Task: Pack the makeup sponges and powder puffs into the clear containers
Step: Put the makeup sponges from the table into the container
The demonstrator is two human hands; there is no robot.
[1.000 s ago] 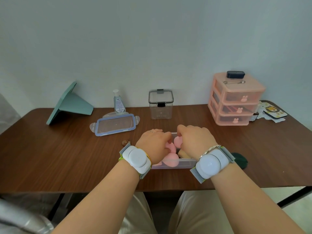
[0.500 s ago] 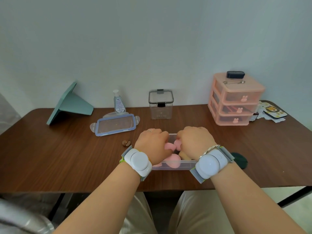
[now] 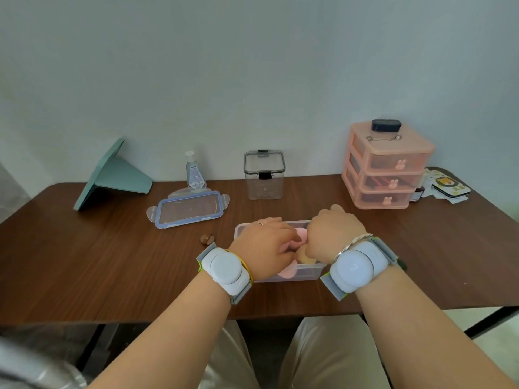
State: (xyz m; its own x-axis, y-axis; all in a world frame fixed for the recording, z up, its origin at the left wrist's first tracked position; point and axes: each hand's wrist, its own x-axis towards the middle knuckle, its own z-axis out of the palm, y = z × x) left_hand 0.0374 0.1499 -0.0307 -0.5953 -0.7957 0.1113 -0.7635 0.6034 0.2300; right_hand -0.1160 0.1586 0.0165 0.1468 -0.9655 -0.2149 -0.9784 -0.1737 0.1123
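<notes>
Two hands are reaching down into a shallow clear container lying near the front middle of the wooden table. The left hand is coming in from seven o'clock, knuckles up, fingers bent down onto a pink sponge inside; whether they are pinching it cannot be told. The right hand is coming in from five o'clock, its back toward the camera, fingers curled down out of sight, so its hold cannot be told either. The two hands are nearly touching over the container's middle. A beige sponge is showing just under the right palm, and another pink puff is lying against the near wall. At eleven o'clock from the container, the blue-rimmed lid is lying flat. At twelve o'clock, a tall clear canister is standing closed.
</notes>
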